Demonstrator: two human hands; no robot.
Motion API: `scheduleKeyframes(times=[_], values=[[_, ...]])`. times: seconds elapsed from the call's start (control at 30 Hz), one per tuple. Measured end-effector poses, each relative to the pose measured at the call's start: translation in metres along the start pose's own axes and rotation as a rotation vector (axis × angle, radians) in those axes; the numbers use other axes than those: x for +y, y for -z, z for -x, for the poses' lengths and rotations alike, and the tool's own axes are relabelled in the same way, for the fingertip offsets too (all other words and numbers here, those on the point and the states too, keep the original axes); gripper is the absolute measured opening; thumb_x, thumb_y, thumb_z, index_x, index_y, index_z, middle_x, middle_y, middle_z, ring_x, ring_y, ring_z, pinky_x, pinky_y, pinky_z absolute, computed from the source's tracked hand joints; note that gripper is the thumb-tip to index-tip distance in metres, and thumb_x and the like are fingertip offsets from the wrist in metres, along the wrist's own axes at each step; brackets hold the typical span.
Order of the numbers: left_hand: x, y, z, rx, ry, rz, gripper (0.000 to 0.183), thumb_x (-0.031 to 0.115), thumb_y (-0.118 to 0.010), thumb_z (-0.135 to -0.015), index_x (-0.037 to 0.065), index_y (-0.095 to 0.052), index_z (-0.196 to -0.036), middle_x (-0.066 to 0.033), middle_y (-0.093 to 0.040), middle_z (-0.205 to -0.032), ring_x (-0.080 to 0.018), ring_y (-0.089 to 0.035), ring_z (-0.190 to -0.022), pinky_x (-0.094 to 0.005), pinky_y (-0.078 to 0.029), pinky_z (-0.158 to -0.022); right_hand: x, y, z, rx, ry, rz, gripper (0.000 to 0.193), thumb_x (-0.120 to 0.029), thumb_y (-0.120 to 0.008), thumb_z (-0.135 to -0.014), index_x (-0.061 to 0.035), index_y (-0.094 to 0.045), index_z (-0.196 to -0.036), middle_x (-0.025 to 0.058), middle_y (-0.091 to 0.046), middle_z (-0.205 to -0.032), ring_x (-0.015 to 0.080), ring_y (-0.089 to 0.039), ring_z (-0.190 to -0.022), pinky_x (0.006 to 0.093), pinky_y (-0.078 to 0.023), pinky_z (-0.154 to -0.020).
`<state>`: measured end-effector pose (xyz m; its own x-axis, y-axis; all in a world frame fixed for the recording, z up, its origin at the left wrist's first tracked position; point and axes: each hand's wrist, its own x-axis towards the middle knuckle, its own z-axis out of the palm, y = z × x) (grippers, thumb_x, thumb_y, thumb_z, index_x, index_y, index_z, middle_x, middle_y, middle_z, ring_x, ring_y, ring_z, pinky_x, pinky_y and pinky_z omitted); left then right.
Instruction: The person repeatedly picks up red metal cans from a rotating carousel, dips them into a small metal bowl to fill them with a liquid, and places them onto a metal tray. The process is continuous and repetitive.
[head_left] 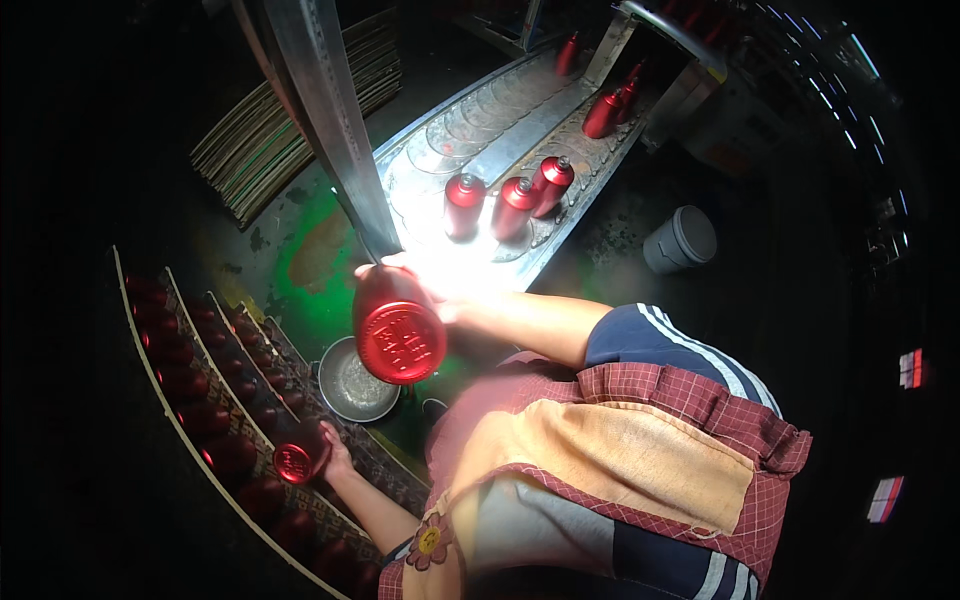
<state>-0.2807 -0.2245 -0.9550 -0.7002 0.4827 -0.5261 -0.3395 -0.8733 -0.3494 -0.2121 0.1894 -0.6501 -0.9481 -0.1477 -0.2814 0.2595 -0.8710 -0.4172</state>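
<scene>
Pretty dark workshop, only a bright lamp glaring on the metal conveyor (520, 130) running up toward the top edge, with red bottles (515, 205) standing along it. Right hand (425, 285) is holding a red bottle (398, 325) at the conveyor's near end, fingers wrapped around it, its bottom facing the camera. Left hand (335, 460) is gripping another red bottle (298, 455), fingers clamped on it, over the crate rows (190, 390) at the left, just beside a steel bowl (355, 385).
</scene>
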Motion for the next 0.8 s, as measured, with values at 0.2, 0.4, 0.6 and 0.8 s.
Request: scheduleKeyframes(times=[0.2, 0.4, 0.6, 0.8], values=[[-0.076, 0.012, 0.070, 0.012, 0.146, -0.412, 0.056, 0.040, -0.056, -0.092, 0.007, -0.050, -0.136, -0.0160, -0.055, -0.132, -0.0417, -0.049, -0.123, -0.0573, -0.049, -0.095, -0.216, 0.045, 0.234, 0.522, 0.966, 0.477, 0.041, -0.035, -0.065, -0.090, -0.0128, -0.060, -0.125, 0.0075, -0.063, -0.114, 0.0193, -0.063, -0.104, 0.0376, -0.056, -0.088], [-0.269, -0.090, 0.073, -0.218, 0.140, -0.998, 0.052, 0.040, -0.056, -0.093, 0.009, -0.052, -0.134, -0.0142, -0.060, -0.126, -0.0352, -0.056, -0.117, -0.0503, -0.051, -0.095, -0.384, 0.150, 0.330, 1.278, 1.397, 1.487, 0.035, -0.020, -0.074, -0.084, -0.0106, -0.069, -0.117, 0.0050, -0.064, -0.109, 0.0172, -0.061, -0.100, 0.0295, -0.048, -0.090], [-0.540, -0.232, -0.004, -0.587, -0.464, -1.426, 0.052, 0.027, -0.059, -0.095, 0.000, -0.047, -0.138, -0.0145, -0.063, -0.118, -0.0234, -0.064, -0.104, -0.0369, -0.054, -0.092, -0.454, 0.325, 0.266, 1.475, 1.004, 1.772, 0.043, -0.024, -0.080, -0.072, -0.0321, -0.072, -0.113, 0.0113, -0.054, -0.126, 0.0336, -0.050, -0.117, 0.0423, -0.041, -0.103], [-0.718, -0.249, -0.168, -0.978, -1.190, -2.022, 0.038, 0.009, -0.078, -0.083, 0.005, -0.070, -0.120, -0.0076, -0.059, -0.118, -0.0195, -0.057, -0.111, -0.0301, -0.044, -0.099, -0.473, 0.385, 0.255, 1.317, 0.912, 1.874, 0.044, -0.022, -0.078, -0.074, -0.0329, -0.072, -0.115, 0.0151, -0.045, -0.139, 0.0381, -0.042, -0.125, 0.0432, -0.038, -0.107]])
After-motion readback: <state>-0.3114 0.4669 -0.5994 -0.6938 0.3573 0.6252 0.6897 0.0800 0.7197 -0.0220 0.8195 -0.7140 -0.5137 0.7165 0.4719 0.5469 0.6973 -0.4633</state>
